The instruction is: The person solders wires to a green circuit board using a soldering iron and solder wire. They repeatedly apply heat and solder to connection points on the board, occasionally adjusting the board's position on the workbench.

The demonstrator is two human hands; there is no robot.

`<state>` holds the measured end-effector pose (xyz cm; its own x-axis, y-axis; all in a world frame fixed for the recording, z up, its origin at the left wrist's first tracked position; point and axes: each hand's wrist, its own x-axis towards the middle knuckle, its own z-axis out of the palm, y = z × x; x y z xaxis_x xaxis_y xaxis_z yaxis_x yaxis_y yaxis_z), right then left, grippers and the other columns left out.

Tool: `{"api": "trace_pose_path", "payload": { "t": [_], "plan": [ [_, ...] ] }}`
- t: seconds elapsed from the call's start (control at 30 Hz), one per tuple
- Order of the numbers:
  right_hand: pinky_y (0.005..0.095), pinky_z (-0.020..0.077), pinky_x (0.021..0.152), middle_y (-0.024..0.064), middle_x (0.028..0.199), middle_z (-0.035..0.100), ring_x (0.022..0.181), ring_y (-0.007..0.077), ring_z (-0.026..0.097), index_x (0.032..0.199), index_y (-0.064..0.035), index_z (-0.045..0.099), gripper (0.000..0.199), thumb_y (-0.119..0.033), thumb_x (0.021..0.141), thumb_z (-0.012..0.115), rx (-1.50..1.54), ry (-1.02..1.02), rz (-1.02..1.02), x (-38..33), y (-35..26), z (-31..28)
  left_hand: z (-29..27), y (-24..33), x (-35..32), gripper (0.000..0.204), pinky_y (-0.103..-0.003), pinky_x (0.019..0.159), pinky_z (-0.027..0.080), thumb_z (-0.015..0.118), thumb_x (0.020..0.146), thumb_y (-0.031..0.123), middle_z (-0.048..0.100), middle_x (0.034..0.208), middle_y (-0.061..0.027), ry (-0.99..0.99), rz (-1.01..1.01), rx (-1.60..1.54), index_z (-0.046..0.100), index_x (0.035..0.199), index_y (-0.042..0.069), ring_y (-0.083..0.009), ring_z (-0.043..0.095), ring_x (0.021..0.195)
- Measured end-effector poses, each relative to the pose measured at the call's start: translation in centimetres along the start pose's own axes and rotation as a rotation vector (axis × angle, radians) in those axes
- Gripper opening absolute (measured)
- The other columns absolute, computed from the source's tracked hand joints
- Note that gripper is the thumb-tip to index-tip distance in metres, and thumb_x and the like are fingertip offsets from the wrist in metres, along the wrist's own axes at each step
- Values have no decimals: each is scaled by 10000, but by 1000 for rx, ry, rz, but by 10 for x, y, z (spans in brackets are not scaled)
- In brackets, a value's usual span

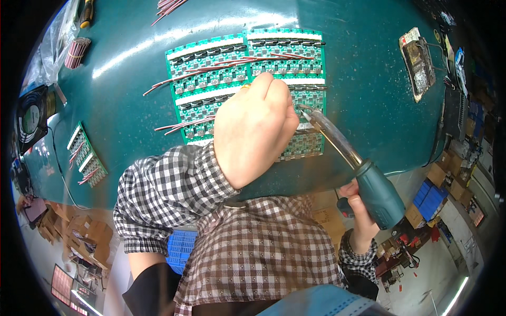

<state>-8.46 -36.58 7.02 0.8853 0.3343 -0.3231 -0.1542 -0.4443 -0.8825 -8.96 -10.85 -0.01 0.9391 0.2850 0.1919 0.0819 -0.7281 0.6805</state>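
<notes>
Looking down from the head camera, the left hand [255, 129] lies curled, knuckles up, on a panel of green printed circuit boards [247, 73] spread on the dark teal work table [369, 79]; its fingers are folded under, and I cannot tell whether they pinch anything beneath them. The right hand [361, 210] is wrapped tight round the teal plastic handle of a soldering iron [342, 152], near and to the right of the panel. The iron's long axis runs from that handle up and to the left, its metal barrel slanting toward the tip, which sits just beside the left hand's fingertips, over the near right part of the panel. So the working spot lies far and left of the right hand and hard against the left hand, which is much the nearer of the two. The panel counts as one sheet, with several thin red-and-white wire leads [179, 79] sticking out of its left side. A second, smaller green board strip [87, 155] with red leads lies well apart at the left edge. One bundle of red wires [77, 52] rests far left, another [168, 6] at the far edge. One metal solder-stand tray [417, 63] sits far right.
</notes>
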Motion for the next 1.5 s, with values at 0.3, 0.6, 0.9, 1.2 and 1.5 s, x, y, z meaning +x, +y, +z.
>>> {"api": "trace_pose_path", "payload": {
  "t": [0.3,0.6,0.9,1.2,1.5],
  "plan": [
    [351,536,742,131,873,647,780,219,643,1051,62,574,337,-107,794,714,95,27,-27,5,-3,3,1,-1,0,178,-355,527,453,669,684,3,540,754,-84,10,18,-2,535,792,49,-269,570,630],
    [276,560,574,78,780,536,712,175,589,1078,54,503,432,-346,925,560,511,216,77,33,10,8,-13,7,0,163,-353,583,460,672,747,17,545,797,-96,-121,-41,7,548,851,34,-263,572,681],
    [300,575,577,84,810,546,780,190,596,1067,34,484,428,-381,964,489,938,80,39,55,50,-13,-25,17,-21,349,-345,703,493,708,728,3,565,997,-133,-120,27,111,624,1062,55,-276,604,865],
    [298,573,549,92,809,542,767,198,593,1071,45,489,437,-380,965,484,958,49,7,56,53,-15,-15,17,-26,444,-379,779,447,699,699,106,536,1149,-122,-152,162,247,627,1135,59,-271,543,998],
    [297,572,544,91,803,541,759,199,590,1068,39,500,424,-371,961,496,949,54,17,56,53,-14,-11,15,-26,438,-376,778,452,720,704,95,538,1124,-117,-131,157,226,630,1130,50,-268,544,975]
  ]
}}
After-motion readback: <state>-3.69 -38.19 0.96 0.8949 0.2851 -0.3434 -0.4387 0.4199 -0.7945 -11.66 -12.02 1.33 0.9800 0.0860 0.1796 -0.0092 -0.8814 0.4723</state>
